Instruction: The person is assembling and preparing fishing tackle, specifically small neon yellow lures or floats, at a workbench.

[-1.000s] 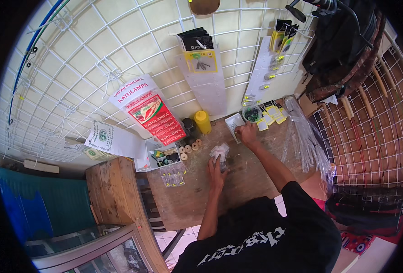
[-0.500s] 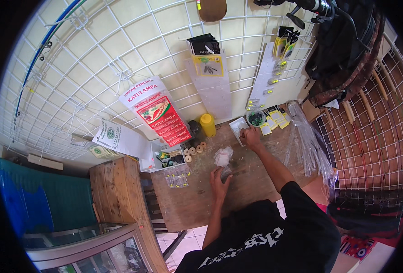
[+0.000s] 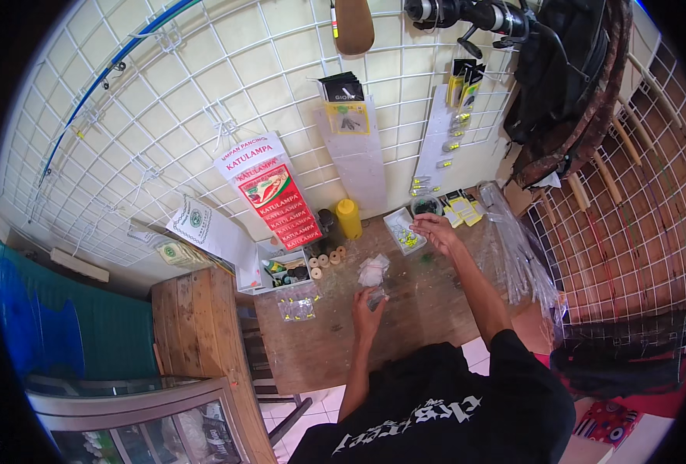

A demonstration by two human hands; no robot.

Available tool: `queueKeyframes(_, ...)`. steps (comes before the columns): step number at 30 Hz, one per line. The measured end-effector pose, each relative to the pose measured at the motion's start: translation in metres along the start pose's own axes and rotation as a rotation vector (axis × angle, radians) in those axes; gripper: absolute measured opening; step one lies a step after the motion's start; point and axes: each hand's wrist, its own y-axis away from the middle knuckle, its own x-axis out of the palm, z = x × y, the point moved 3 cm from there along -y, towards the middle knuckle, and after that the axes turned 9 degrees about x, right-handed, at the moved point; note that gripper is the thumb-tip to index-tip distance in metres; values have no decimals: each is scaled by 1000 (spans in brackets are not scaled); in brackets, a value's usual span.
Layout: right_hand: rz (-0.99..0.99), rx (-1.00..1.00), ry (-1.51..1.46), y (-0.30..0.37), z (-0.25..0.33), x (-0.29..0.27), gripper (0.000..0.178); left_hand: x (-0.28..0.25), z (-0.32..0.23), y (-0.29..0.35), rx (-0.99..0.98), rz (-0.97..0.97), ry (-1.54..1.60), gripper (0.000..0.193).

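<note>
My left hand [image 3: 365, 307] is closed round a small clear plastic bag [image 3: 378, 296], just below a stack of whitish plastic bags [image 3: 373, 271] on the wooden table. To the right, my right hand [image 3: 436, 231] is raised with its fingertips pinched together; whatever they hold is too small to make out. Beside those fingertips lies a white open box [image 3: 396, 223] with small yellow-green pieces [image 3: 410, 239] in it. A round tub [image 3: 426, 206] of dark green bits stands just behind my right hand.
Yellow-and-black packets [image 3: 462, 209] and long clear plastic sleeves [image 3: 505, 240] lie at the right. Left of the bags are a yellow bottle [image 3: 348, 220], several cork rings [image 3: 324, 262], a white tray of small containers [image 3: 267, 284] and a packet with yellow-tipped pieces [image 3: 297, 305]. A wire grid [image 3: 269, 81] stands behind.
My right hand has come up out of the white box and moved right, uncovering the yellow-green pieces. The left hand stays by the bags, its fingers closer round the clear one.
</note>
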Motion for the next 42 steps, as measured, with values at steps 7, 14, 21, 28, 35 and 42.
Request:
queueKeyframes(7,118,-15,159,68,35,49,28,-3,-55,-22,12,13,242,35)
queueKeyframes(14,303,-97,619,117,46,98,32,-28,-132,-39,342,-30,201,39)
queueKeyframes(21,457,-25,745,137,58,122,34,-34,-155,-39,411,54,125,24)
queueKeyframes(28,523,-5,914,139,45,112,34,-31,-150,-30,514,191,15,17)
queueKeyframes(35,594,204,835,129,-14,67,31,-12,-99,-10,184,415,199,17)
queueKeyframes(42,120,124,774,62,-28,-10,24,-5,-79,-3,-47,311,458,16)
